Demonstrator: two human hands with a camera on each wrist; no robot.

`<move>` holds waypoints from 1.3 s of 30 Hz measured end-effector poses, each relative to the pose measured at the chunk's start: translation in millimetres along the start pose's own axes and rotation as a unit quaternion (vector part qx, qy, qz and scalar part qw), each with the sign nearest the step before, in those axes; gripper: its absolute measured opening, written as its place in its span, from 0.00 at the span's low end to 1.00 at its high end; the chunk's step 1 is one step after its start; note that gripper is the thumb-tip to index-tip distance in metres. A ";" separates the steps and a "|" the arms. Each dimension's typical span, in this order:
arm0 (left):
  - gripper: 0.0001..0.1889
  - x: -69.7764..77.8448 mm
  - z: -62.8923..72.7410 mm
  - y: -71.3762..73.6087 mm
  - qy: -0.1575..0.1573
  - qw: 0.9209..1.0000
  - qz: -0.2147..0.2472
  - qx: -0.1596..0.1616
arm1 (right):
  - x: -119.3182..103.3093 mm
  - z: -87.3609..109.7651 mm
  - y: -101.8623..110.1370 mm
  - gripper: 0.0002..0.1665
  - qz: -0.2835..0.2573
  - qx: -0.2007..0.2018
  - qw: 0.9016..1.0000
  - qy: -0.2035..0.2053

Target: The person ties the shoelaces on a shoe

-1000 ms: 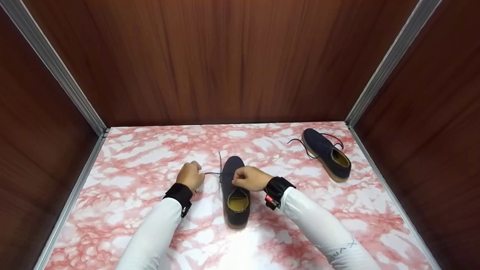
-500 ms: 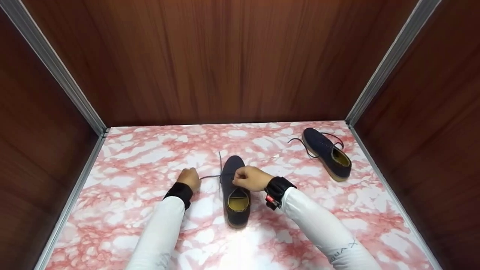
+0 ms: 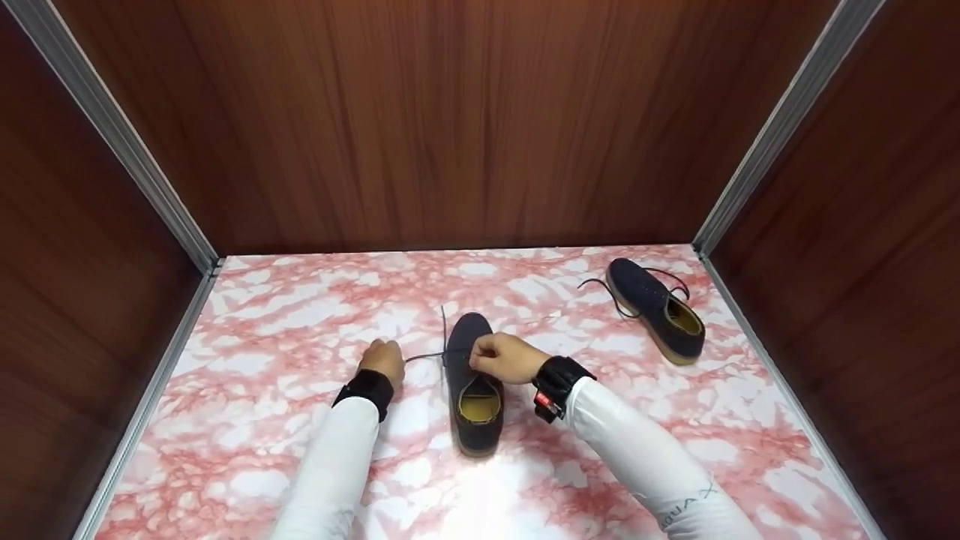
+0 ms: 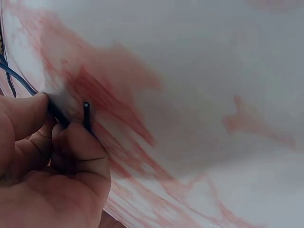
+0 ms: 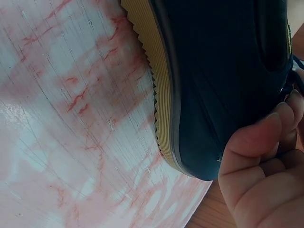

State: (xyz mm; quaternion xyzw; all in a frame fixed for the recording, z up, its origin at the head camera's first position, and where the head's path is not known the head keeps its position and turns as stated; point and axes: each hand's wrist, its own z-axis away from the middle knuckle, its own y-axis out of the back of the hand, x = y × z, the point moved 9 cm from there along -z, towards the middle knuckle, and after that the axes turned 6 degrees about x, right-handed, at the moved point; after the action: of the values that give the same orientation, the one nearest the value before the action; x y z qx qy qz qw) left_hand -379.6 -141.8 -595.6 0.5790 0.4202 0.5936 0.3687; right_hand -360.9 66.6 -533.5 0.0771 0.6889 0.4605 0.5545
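A dark navy shoe point(image 3: 465, 382) with a tan sole stands upright at the table's middle, toe pointing away. To its left, my left hand point(image 3: 382, 361) pinches a thin dark shoelace point(image 3: 424, 355) running from the shoe's left side. The left wrist view shows that shoelace point(image 4: 57, 113) between thumb and fingers, its short tip poking out past them. My right hand point(image 3: 508, 358) is over the lacing area. In the right wrist view its curled fingers point(image 5: 254, 137) pinch dark lace at the shoe's upper; the fingertips partly hide it. Another strand lies beside the toe.
A matching navy shoe point(image 3: 654, 309) lies at the back right with loose laces on both sides. Dark wood panels point(image 3: 450, 127) enclose the back and both sides of the red-and-white marbled table point(image 3: 300, 300).
My left hand has turned and drawn slightly downward, still pinching the shoelace. My right hand stays at the lacing area. The shoe barely shifts in view.
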 end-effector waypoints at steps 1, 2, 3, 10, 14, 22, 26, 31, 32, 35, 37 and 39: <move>0.11 -0.3 0.2 -0.1 0.002 1.000 -0.001 -0.001 | -0.3 -0.1 0.3 0.09 -0.003 0.001 1.000 0.000; 0.12 -0.1 0.6 0.0 0.003 1.000 -0.001 -0.001 | -0.4 -0.2 0.5 0.09 -0.007 0.003 1.000 0.000; 0.12 0.0 1.1 0.1 0.004 1.000 0.001 -0.001 | -0.3 -0.3 0.9 0.09 -0.012 0.005 1.000 -0.001; 0.12 1.9 4.6 1.4 -0.008 1.000 -0.005 0.010 | 2.4 -2.7 5.1 0.12 -0.066 0.023 0.998 -0.009; 0.13 0.5 3.0 0.6 0.003 1.000 0.008 -0.003 | 4.5 -1.6 6.2 0.16 -0.075 0.022 0.997 -0.014; 0.10 -9.1 -2.3 5.3 0.001 0.996 0.067 -0.050 | 5.3 1.7 6.9 0.20 -0.060 0.019 0.998 -0.007; 0.09 -7.7 0.2 17.7 -0.012 0.992 0.114 -0.055 | 6.0 2.5 9.3 0.19 -0.051 0.025 0.998 -0.012; 0.11 -1.2 3.7 38.1 0.008 0.983 0.174 -0.054 | 7.0 1.8 12.0 0.20 -0.044 0.040 0.998 -0.014; 0.11 1.5 4.6 41.5 0.010 0.982 0.182 -0.056 | 7.0 1.5 12.3 0.20 -0.044 0.043 0.998 -0.014; 0.12 12.1 6.6 49.5 0.002 0.976 0.207 -0.065 | 8.2 0.4 13.7 0.19 -0.049 0.055 0.997 -0.017; 0.13 20.0 8.8 52.0 -0.005 0.969 0.233 -0.077 | 8.7 0.1 15.4 0.18 -0.053 0.063 0.996 -0.021; 0.13 27.7 11.1 53.7 -0.011 0.960 0.265 -0.091 | 9.8 -0.1 17.5 0.18 -0.054 0.071 0.996 -0.023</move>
State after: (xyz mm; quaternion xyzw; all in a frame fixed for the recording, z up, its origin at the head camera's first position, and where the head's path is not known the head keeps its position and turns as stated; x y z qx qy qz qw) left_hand -367.5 -135.5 -535.7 0.6400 0.1925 0.6993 0.2537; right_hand -371.7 82.4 -527.6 0.0893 0.7102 0.3775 0.5875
